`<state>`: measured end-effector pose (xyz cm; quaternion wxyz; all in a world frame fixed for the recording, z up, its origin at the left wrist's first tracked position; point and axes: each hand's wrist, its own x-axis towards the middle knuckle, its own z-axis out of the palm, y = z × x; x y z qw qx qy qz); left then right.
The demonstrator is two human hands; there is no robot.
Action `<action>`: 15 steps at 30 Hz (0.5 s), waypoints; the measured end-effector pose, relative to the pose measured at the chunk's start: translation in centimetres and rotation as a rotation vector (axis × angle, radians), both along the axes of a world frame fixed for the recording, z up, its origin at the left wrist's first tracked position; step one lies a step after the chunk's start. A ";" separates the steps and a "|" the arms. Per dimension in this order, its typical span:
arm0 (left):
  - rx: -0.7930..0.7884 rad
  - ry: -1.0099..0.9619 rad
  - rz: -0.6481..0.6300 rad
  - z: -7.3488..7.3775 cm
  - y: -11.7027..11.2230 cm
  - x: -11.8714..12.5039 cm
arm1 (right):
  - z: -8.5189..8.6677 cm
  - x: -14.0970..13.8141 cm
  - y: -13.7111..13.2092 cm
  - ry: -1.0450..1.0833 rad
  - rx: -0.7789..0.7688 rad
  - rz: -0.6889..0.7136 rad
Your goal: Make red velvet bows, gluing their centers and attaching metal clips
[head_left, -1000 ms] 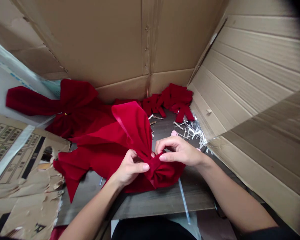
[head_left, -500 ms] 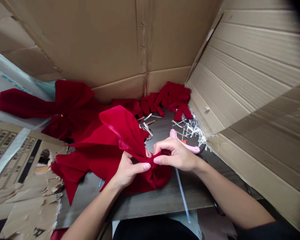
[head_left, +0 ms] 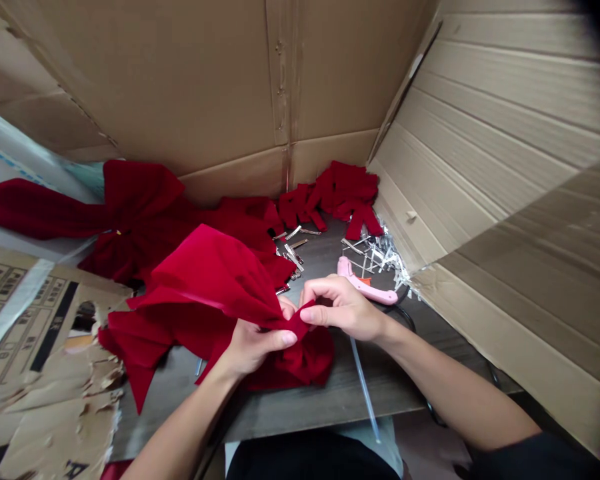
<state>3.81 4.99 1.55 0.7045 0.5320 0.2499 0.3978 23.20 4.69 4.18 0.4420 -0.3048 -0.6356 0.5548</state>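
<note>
Two bare hands hold a big red bow over the front part of the table, right in front of the person. The left hand has its grip pressed on the bow's bunched middle, with the thumb on top. The right hand pinches a small red band at that same middle, between thumb and finger.

The bow's long way runs on a slant. One wide loop points up and off to the left, away from the person. The other side, crumpled and round, points down to the right, near the table's front edge. The cloth looks soft and fuzzy, like velvet, with folds that fan out from the pinched middle. A sharp corner of red cloth points toward the person at the left; I cannot tell if it belongs to the bow.

Behind, at the left, lies another red bow with a tiny shiny spot in its center. Shiny metal clips and short red strips lie farther back. A smooth pink glue gun, bent in shape, sits just past the right hand. A thin, see-through stick pokes over the table's front edge. Ridged brown cardboard stands at the right.
</note>
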 end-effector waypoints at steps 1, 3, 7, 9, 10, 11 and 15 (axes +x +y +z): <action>-0.012 -0.007 0.007 -0.1 0.0 0.1 | -0.1 0.0 0.1 0.004 -0.017 -0.007; -0.041 -0.029 0.026 -0.1 0.0 0.3 | -0.3 0.0 0.3 0.004 -0.032 -0.030; -0.108 -0.072 0.048 0.3 -0.1 0.8 | -0.4 0.3 0.6 -0.046 0.038 -0.088; -0.153 -0.075 0.024 0.6 -0.1 0.8 | -0.4 0.5 0.7 -0.066 0.062 -0.101; -0.180 -0.078 0.012 0.7 -0.1 0.8 | -0.4 0.6 0.7 -0.073 0.067 -0.102; -0.210 -0.085 0.004 0.8 -0.1 0.8 | -0.4 0.6 0.6 -0.077 0.067 -0.100; -0.307 -0.124 -0.002 1.0 -0.4 0.8 | -0.3 0.5 0.5 -0.061 0.052 -0.062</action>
